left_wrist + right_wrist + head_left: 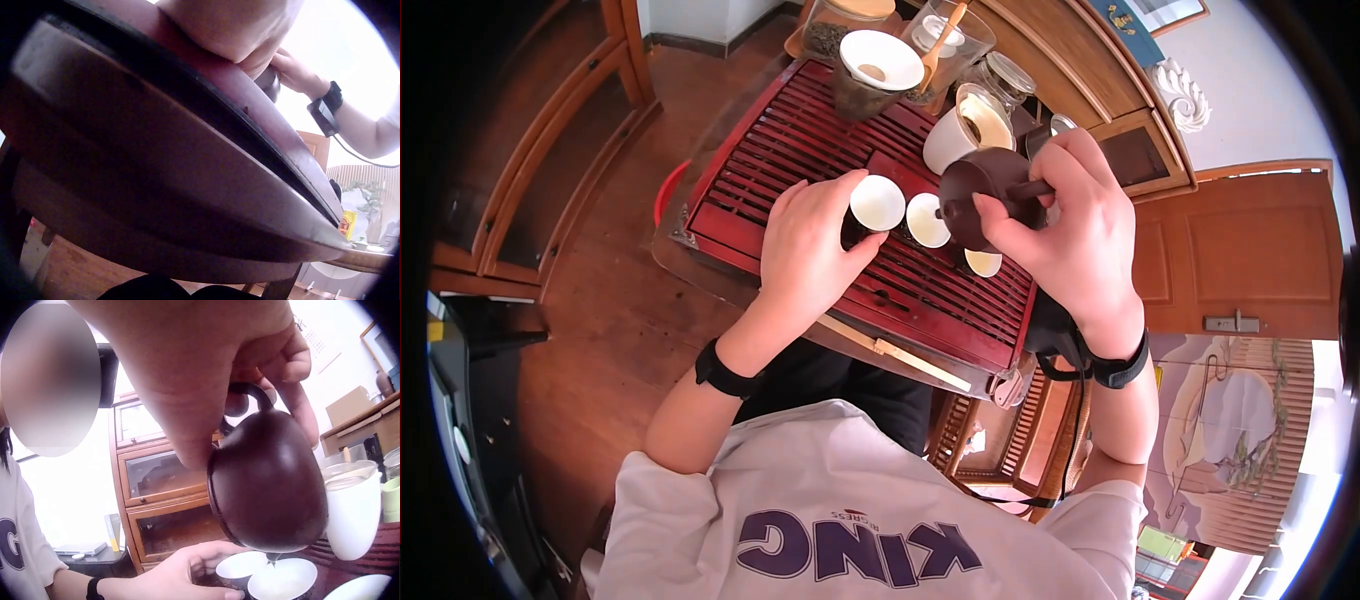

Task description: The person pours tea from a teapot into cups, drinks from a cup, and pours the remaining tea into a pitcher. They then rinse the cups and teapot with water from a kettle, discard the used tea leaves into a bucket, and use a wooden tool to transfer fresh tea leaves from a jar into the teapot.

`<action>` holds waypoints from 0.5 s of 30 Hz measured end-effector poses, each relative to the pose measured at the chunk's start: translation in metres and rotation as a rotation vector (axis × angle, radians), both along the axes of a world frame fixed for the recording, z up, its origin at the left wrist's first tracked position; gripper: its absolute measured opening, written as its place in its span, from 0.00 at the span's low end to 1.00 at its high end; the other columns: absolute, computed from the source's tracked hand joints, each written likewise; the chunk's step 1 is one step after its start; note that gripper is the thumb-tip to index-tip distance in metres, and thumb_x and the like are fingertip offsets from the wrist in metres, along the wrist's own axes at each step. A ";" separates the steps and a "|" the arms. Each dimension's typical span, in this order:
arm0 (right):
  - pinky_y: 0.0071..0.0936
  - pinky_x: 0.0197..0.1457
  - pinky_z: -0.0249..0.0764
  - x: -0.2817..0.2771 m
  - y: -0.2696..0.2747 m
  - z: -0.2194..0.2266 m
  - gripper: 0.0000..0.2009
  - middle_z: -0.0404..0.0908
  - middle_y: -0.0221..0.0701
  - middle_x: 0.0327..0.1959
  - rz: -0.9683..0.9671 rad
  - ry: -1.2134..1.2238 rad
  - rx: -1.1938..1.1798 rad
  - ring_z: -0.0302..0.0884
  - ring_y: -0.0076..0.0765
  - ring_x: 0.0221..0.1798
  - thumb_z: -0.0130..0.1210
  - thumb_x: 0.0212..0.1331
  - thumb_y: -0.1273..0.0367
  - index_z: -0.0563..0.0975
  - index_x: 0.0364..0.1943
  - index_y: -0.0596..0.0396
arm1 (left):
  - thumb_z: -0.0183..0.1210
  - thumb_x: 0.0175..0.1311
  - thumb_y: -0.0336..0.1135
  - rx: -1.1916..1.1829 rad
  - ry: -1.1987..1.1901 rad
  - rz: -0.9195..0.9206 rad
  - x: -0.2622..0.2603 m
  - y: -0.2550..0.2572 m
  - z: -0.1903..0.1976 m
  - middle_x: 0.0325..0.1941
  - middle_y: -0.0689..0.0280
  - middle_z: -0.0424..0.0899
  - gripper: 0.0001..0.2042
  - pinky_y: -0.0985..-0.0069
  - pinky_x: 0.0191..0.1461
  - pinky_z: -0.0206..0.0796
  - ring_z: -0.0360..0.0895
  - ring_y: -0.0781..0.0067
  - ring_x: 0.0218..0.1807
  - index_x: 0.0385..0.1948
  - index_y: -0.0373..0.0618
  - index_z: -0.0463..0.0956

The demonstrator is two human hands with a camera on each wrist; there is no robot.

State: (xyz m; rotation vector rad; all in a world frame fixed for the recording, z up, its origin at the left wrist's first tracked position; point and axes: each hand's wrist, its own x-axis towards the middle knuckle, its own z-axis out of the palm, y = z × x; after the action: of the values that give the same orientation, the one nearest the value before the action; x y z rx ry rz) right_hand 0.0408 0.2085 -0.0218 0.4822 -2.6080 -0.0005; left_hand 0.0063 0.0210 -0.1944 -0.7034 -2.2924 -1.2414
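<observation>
My right hand (1085,225) grips a dark brown teapot (980,190) by its handle, thumb close to the lid side. The teapot is tilted spout-down over a small white-lined teacup (928,221). In the right wrist view, a thin stream runs from the teapot (269,481) into a teacup (282,581). My left hand (810,240) holds another teacup (877,204) between thumb and fingers, close beside the one under the spout. A third teacup (983,263) sits partly behind the teapot. In the left wrist view, the left hand (234,28) is cut off and its fingers are hidden.
The cups are on a red slatted tea tray (750,190). Farther back on it stand a white pitcher (945,142) with a strainer and a white-rimmed bowl (881,60). Glass jars (1010,72) and a wooden scoop (940,50) are behind. Light wooden tongs (895,352) lie along the front edge.
</observation>
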 end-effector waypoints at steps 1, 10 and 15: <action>0.29 0.24 0.74 -0.003 -0.003 -0.001 0.17 0.73 0.26 0.28 0.017 -0.004 0.015 0.77 0.31 0.22 0.74 0.39 0.61 0.76 0.25 0.52 | 0.73 0.50 0.34 0.004 0.002 0.002 0.000 0.000 0.000 0.44 0.61 0.85 0.29 0.58 0.65 0.65 0.81 0.59 0.49 0.56 0.44 0.73; 0.33 0.25 0.75 -0.023 -0.024 -0.003 0.17 0.73 0.28 0.29 0.161 0.029 0.022 0.78 0.37 0.23 0.73 0.38 0.60 0.76 0.25 0.52 | 0.74 0.49 0.34 0.036 -0.036 -0.009 0.000 0.000 0.000 0.45 0.60 0.85 0.29 0.57 0.64 0.66 0.81 0.56 0.49 0.56 0.44 0.75; 0.26 0.27 0.72 -0.024 -0.035 -0.004 0.18 0.71 0.29 0.27 0.136 0.010 -0.055 0.73 0.32 0.24 0.75 0.39 0.63 0.73 0.24 0.54 | 0.74 0.49 0.34 0.028 -0.079 -0.021 0.000 -0.001 0.002 0.46 0.59 0.85 0.28 0.57 0.64 0.67 0.81 0.54 0.49 0.55 0.45 0.76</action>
State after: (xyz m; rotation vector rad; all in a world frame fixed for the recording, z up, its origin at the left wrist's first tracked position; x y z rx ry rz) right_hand 0.0172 0.1738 -0.0259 0.6373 -2.5524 0.1129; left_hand 0.0061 0.0202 -0.1924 -0.6817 -2.3319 -1.3299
